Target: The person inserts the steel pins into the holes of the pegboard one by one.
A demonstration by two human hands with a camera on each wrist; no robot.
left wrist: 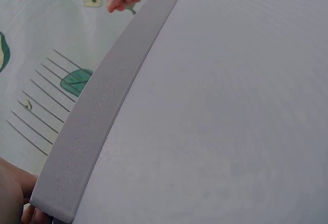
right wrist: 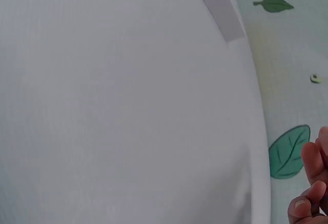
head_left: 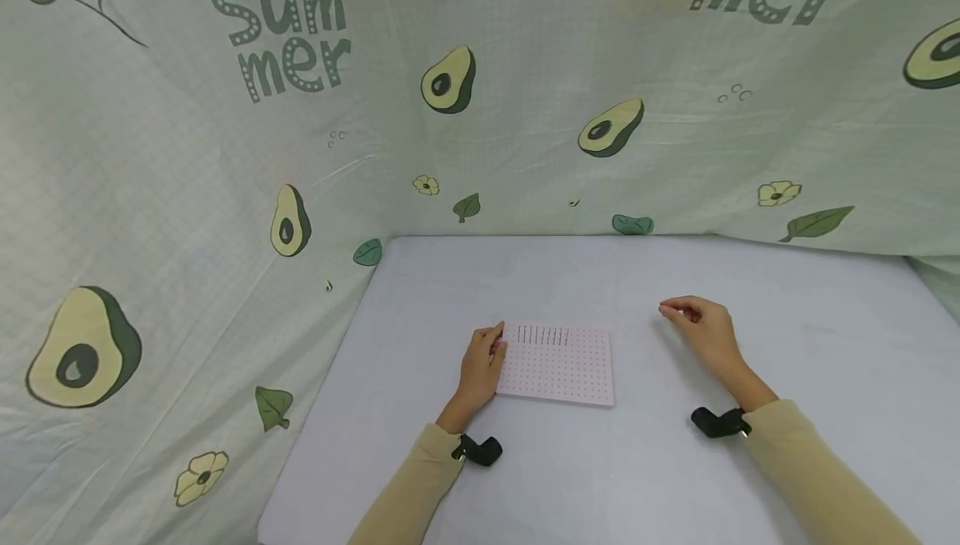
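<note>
A pale pink board (head_left: 557, 374) with rows of small holes lies flat on the table. Several thin dark pins (head_left: 543, 336) stand in a line in its top row; the left wrist view shows these slender pins (left wrist: 53, 89) upright beyond the board's side. My left hand (head_left: 478, 368) grips the board's left edge, with fingers at its upper left corner. Well to the right of the board, my right hand (head_left: 703, 330) is raised over the table. Its thumb and index fingertips are together and its other fingers curl in; nothing is visible between them.
A white table (head_left: 600, 478) lies under the board. Pale green cloth (head_left: 517, 187) printed with avocados and leaves hangs along the table's back and left side. A black wrist device (head_left: 480, 451) sits on the left wrist, another black device (head_left: 718, 422) on the right.
</note>
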